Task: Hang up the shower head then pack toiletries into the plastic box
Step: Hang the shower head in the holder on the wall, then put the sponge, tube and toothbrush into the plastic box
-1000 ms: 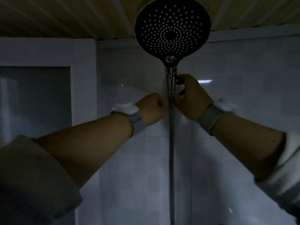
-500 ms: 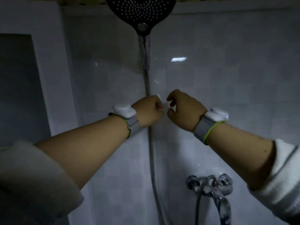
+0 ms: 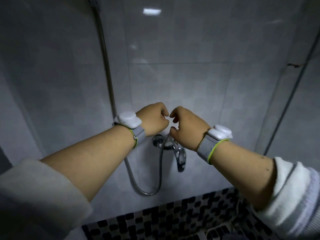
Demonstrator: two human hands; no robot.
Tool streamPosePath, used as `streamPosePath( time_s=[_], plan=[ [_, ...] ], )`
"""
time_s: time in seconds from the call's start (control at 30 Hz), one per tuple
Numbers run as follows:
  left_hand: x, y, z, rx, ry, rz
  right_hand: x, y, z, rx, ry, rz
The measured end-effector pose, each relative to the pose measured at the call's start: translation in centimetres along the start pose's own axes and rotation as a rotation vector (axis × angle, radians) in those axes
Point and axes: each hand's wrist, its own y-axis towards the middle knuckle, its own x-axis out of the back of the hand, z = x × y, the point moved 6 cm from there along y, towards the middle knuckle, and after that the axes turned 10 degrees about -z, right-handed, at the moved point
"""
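The shower head itself is out of the picture above the top edge; only its metal hose (image 3: pixel 106 54) shows, running down the tiled wall and looping at the bottom up to the chrome tap (image 3: pixel 174 149). My left hand (image 3: pixel 154 119) is curled into a loose fist with nothing in it, in front of the wall at mid-frame. My right hand (image 3: pixel 186 129) hovers just beside it, fingers bent and slightly apart, holding nothing. Both hands hang in front of and above the tap, apart from the hose. No toiletries or plastic box are in view.
Grey wall tiles fill the view. A black-and-white mosaic floor (image 3: pixel 181 220) lies below. A thin pipe or rail (image 3: pixel 292 94) runs diagonally down the right wall. The tap spout (image 3: pixel 181 161) juts out under my right wrist.
My right hand has let go of the shower handle. The view has tilted down, so the shower head left the top and the tap and floor came in. Both hands lowered.
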Motion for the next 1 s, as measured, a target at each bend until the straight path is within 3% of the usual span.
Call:
streamPosePath(
  time_s=[0.27,0.5,0.8,1.0],
  plan=[
    [-11.6,-3.2,-4.1,-0.058,-0.064,0.192,-0.5,-9.7,-9.6,-0.257,-0.068,0.086],
    [-22.3,-6.4,-7.4,-0.158,-0.159,0.429,-0.5,-19.0,-15.8,-0.579,-0.081,0.037],
    [-30.9,-12.9,-10.5,-0.365,-0.23,0.719,-1.0,-29.6,-16.6,-1.037,-0.139,-0.13],
    [-33.0,-17.7,-12.6,-0.466,-0.306,0.876,-0.7,-35.0,-14.0,-1.231,-0.222,-0.283]
  ],
)
